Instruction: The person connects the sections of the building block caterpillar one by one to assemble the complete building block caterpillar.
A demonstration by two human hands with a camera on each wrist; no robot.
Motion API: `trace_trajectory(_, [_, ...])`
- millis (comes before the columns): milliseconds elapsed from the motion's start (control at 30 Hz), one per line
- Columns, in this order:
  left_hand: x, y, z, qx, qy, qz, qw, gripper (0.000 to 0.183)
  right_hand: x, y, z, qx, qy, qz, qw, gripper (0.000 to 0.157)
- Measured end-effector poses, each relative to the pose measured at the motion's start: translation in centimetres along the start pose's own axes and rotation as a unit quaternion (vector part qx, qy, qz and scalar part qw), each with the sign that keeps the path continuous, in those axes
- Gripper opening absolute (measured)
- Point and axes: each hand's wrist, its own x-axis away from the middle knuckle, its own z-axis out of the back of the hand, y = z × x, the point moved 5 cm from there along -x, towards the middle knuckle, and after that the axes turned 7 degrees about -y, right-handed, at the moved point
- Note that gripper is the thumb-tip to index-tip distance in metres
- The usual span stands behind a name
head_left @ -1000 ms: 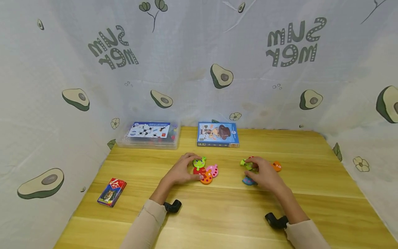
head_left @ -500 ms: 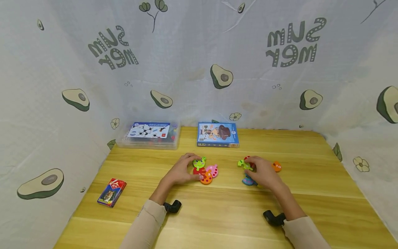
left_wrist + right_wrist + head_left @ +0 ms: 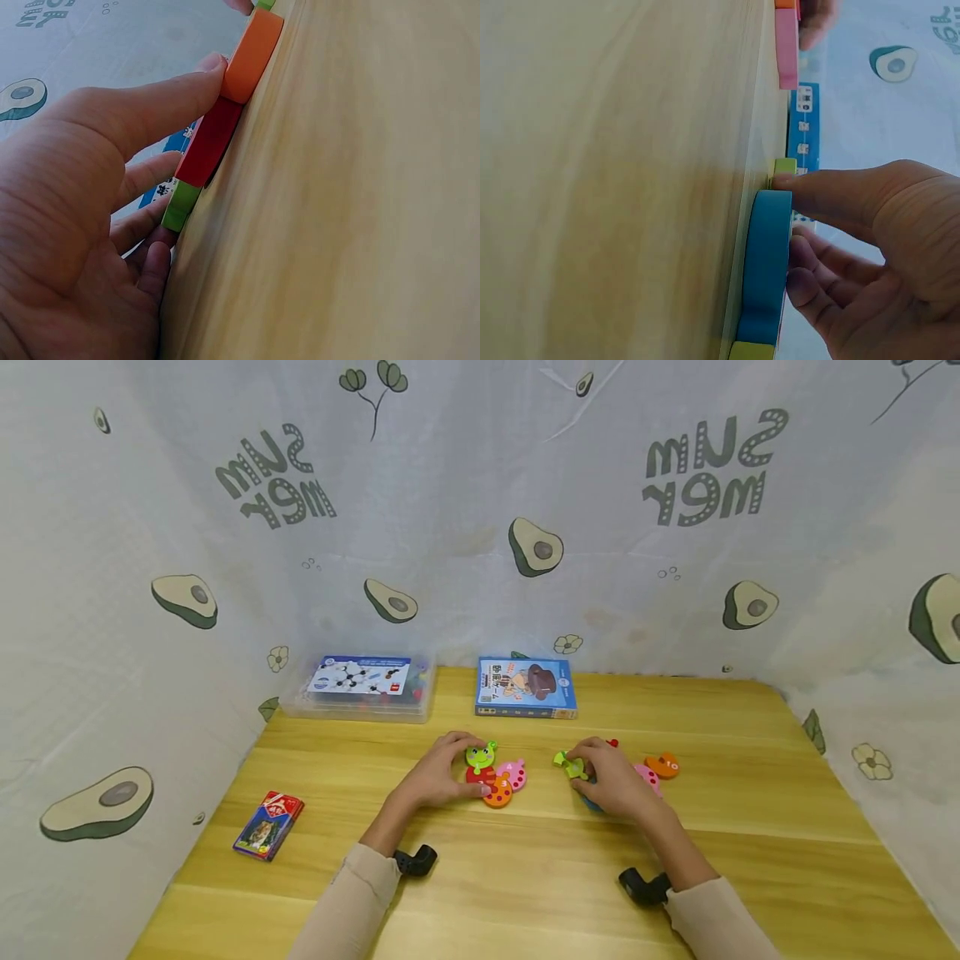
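Observation:
Between the thumb and fingers of my left hand (image 3: pixel 435 774) lie joined caterpillar puzzle pieces on the table: a smiling green head (image 3: pixel 480 755), a red piece (image 3: pixel 476 776), an orange piece (image 3: pixel 497 794) and a pink piece (image 3: pixel 514 774). In the left wrist view the thumb presses the edge of the orange piece (image 3: pixel 255 56), with fingers by the green head (image 3: pixel 180 208). My right hand (image 3: pixel 613 783) pinches a light green puzzle piece (image 3: pixel 573 768) by thumb and forefinger. A blue piece (image 3: pixel 766 259) lies under that hand, a yellow one (image 3: pixel 751 351) beside it.
Right of the right hand are a loose pink piece (image 3: pixel 649 778) and an orange piece (image 3: pixel 663 766); a red one (image 3: pixel 612 743) peeks out behind. A clear plastic case (image 3: pixel 360 689) and a blue box (image 3: pixel 526 687) stand at the back. A card pack (image 3: pixel 268 827) lies left.
My right hand has moved left with the light green piece, toward the joined pieces, uncovering the loose pink piece. The left hand keeps its place.

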Motion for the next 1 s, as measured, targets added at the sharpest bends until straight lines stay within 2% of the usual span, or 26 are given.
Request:
trace_trajectory(267, [0.0, -0.2, -0.1, -0.006, 0.006, -0.003, 1.0000, 0.071, -0.3, 0.2, -0.3, -0.010, -0.003, -0.013, 1.000, 0.036])
trace_trajectory(433, [0.1, -0.3, 0.0, -0.002, 0.008, 0.000, 1.0000, 0.070, -0.6, 0.1, -0.1, -0.021, 0.009, 0.002, 1.000, 0.035])
trace_trajectory(533, [0.0, -0.4, 0.1, -0.007, 0.008, 0.000, 0.9999, 0.070, -0.8, -0.3, 0.0, -0.029, 0.018, 0.012, 0.999, 0.035])
trace_trajectory(767, [-0.1, -0.4, 0.0, -0.007, 0.004, -0.009, 0.9999, 0.071, -1.2, -1.8, -0.3, -0.059, 0.016, -0.001, 0.998, 0.035])
trace_trajectory(1000, [-0.1, -0.3, 0.0, -0.006, 0.007, -0.016, 0.9998, 0.071, -2.1, -2.7, -0.9, -0.060, 0.021, 0.020, 0.998, 0.033])
